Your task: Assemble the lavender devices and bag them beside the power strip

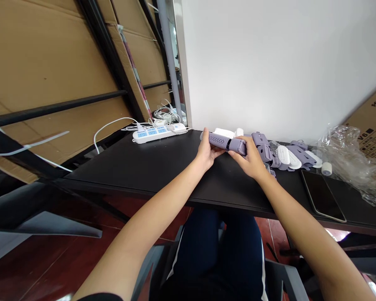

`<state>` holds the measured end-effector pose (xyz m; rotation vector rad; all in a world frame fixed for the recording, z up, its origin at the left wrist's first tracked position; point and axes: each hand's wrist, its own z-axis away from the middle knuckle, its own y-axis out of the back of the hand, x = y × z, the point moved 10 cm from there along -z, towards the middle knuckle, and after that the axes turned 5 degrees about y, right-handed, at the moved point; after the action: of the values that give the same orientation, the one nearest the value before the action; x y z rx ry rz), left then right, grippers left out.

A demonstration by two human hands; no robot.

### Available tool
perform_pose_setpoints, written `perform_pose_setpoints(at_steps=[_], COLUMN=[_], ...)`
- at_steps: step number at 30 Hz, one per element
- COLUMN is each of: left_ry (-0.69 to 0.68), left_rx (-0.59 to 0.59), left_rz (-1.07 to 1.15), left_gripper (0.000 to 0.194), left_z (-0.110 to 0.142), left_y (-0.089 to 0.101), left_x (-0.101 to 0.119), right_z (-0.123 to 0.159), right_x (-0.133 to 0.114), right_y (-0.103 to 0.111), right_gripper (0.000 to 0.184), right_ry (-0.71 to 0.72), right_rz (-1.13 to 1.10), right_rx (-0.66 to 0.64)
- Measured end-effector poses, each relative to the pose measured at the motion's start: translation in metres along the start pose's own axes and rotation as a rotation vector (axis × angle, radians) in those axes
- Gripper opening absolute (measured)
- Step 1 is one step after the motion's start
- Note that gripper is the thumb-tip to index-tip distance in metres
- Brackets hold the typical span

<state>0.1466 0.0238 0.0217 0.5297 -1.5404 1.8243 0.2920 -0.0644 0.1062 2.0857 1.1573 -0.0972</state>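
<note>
A purple perforated piece (pixel 218 140) is held between both hands above the black counter (pixel 156 167), its long axis running roughly from ten to four o'clock. Left hand (pixel 204 154) grips the ten-o'clock end, right hand (pixel 252 162) the four-o'clock end; neither is nearer. Toward three o'clock, a carton (pixel 371 121) reads "V6".

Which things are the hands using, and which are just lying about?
Belongs, it seems:
purple piece with holes, in left hand and right hand
purple parts and white pads nearby, probably

Just lying about, likely:
phone
power strip
clear plastic
cardboard box
</note>
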Motion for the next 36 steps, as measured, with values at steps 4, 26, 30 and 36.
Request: perform_pose_setpoints(at_steps=[4,26,30,36], left_ry=[-0.019,0.038,0.034,0.018], left_rx=[0.003,0.107,0.113,0.101], left_rz=[0.001,0.015,0.011,0.009], left_gripper=[0.045,0.05,0.049,0.048], left_z=[-0.001,-0.001,-0.002,-0.002], left_y=[0.001,0.01,0.01,0.01], left_x=[0.002,0.002,0.003,0.004], right_z=[0.0,-0.005,-0.006,-0.004], right_x=[0.001,0.033,0.032,0.032], right_y=[-0.002,-0.004,-0.006,-0.01], right_gripper=[0.047,0.053,0.054,0.052], right_ry=[-0.005,-0.107,-0.121,-0.112], right_rz=[-0.025,-0.299,-0.37,-0.36], right_rx=[-0.019,-0.082,-0.112,-0.158])
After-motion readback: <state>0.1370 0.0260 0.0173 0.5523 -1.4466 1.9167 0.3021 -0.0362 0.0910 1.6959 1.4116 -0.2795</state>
